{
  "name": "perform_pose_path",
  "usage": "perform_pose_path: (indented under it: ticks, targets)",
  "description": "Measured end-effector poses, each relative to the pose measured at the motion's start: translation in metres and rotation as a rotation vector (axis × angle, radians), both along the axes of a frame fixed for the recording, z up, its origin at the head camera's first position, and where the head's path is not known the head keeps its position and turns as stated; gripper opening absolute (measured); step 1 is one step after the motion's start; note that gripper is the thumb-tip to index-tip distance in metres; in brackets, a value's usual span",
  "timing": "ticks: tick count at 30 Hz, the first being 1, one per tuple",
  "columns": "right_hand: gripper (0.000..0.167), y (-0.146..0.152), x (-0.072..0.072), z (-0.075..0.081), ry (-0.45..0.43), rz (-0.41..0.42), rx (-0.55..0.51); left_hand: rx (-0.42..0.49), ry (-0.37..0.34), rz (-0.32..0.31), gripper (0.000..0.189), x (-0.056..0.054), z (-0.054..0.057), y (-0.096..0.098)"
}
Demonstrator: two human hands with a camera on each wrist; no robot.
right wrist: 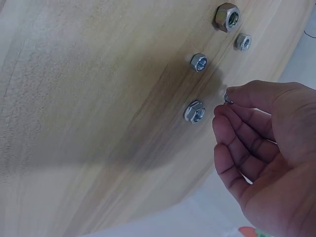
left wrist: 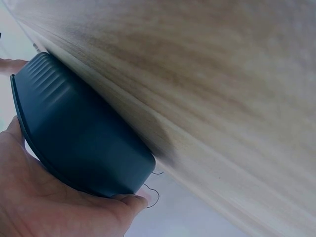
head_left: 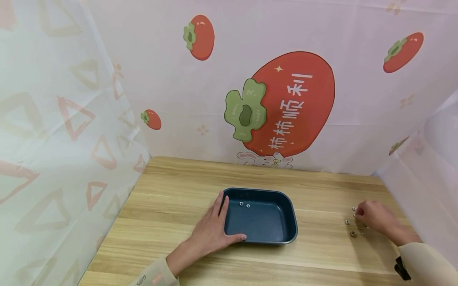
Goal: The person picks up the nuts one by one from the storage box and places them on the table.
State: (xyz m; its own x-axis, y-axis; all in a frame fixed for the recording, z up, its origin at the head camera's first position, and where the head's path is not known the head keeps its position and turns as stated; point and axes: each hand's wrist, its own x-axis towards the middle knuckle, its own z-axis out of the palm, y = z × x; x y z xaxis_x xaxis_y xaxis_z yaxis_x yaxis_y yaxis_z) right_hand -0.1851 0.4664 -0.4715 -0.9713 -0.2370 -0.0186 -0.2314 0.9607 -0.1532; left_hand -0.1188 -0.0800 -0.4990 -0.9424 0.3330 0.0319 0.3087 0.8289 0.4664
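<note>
A dark blue rectangular tray (head_left: 255, 226) with rounded corners sits on the table. Two small metal nuts (head_left: 245, 205) lie inside, near its back left. My left hand (head_left: 211, 230) holds the tray at its left side, fingers along the left rim and thumb over the front rim; the left wrist view shows this hand (left wrist: 54, 197) against the tray's outer wall (left wrist: 84, 133). Far to the right, my right hand (head_left: 379, 218) pinches a small metal nut (right wrist: 227, 98) between thumb and index finger, low over the table. Its other fingers are curled.
Around the right hand lie several loose nuts: a large hex nut (right wrist: 227, 17), two smaller nuts (right wrist: 199, 62) and a flanged nut (right wrist: 195, 112). The wood-grain table (head_left: 179, 186) meets a printed cloth backdrop (head_left: 171, 79) behind and at both sides.
</note>
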Motion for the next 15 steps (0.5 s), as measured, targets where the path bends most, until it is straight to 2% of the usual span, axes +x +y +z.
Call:
perform_pose_path:
  ticks: [15]
  targets:
    - [0.015,0.0012,0.0005,-0.0046,-0.005,0.015,0.043,0.005,-0.012,0.0,0.126,0.0007,0.0018,0.0005]
